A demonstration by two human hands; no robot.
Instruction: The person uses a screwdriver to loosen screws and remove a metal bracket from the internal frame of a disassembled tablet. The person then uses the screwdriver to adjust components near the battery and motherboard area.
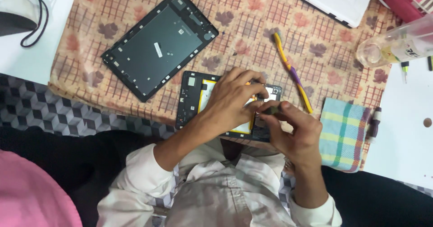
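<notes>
**Hands at work on an opened tablet**

Fingers of both hands meet over an opened tablet that lies on a floral checked cloth, close to the person's chest. The left hand lies across the tablet's yellow battery, fingers curled down and pressing on it. The right hand pinches a small dark tool between thumb and fingertips (its tip is hidden, so where it touches cannot be told). Well apart, up and to the left, lies the removed dark back cover. A yellow and purple toothbrush lies just right of the tablet, and a plaid folded cloth sits beside the right hand. A clear plastic bottle lies on its side at the far right.
</notes>
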